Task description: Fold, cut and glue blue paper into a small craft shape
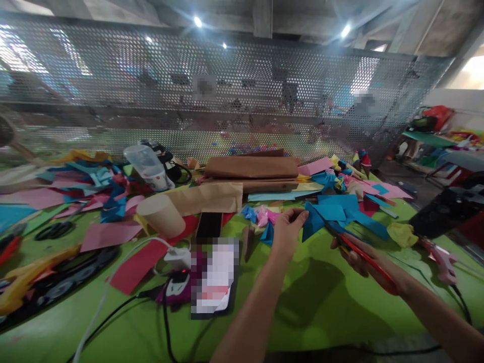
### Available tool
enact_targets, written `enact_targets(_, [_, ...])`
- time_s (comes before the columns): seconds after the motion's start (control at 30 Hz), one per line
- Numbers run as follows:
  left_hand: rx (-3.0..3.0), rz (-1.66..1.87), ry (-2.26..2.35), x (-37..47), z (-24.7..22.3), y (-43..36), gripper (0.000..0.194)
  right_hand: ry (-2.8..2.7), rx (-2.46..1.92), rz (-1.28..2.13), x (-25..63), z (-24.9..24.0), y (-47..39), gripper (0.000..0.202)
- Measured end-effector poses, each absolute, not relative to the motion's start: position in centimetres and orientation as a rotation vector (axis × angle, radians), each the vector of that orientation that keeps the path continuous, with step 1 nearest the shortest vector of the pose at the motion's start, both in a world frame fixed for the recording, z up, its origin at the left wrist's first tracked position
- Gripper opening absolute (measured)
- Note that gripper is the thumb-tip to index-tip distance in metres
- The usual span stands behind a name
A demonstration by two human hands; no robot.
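Observation:
Between thumb and fingers, my left hand (289, 229) pinches a blue piece of paper (312, 222) above the green table (321, 312). My right hand (357, 257) is wrapped round a pair of red-handled scissors (368, 259). The dark blades point up and left and reach the right edge of the blue paper. Behind them lie more blue paper strips (340, 206). Just left of my left hand sit small folded blue and pink paper pieces (262, 216) and a narrow brown paper cone (247, 242).
A phone (215, 277), a power strip with a charger (177, 259) and cables lie left of my hands. Farther left are a white paper roll (161, 216), black scissors (55, 229) and a yellow tool (36, 277). Brown paper (251, 167) lies behind; a pink glue gun (440, 259) is right.

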State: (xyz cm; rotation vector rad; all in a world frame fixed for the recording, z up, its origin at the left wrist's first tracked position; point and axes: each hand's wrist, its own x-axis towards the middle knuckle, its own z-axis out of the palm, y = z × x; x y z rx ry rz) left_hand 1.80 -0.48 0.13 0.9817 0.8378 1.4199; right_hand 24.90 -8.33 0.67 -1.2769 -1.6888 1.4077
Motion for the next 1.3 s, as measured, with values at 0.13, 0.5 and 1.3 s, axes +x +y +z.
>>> enact_targets(0.13, [0.99, 1.416, 0.836, 1.8, 0.0, -0.4, 0.026, -1.595, -1.362, 1.471, 24.7, 1.0, -8.4, 0.042])
enact_targets(0.5, [0.939, 1.403, 0.836, 1.7, 0.4, -0.5, 0.031, -1.606, -1.419, 1.447, 23.3, 2.0, -8.5, 0.061])
enact_targets(1.3, [0.854, 1.341, 0.838, 1.6, 0.5, -0.4, 0.034, -1.846, -1.499, 1.056, 23.4, 1.9, -8.6, 0.053])
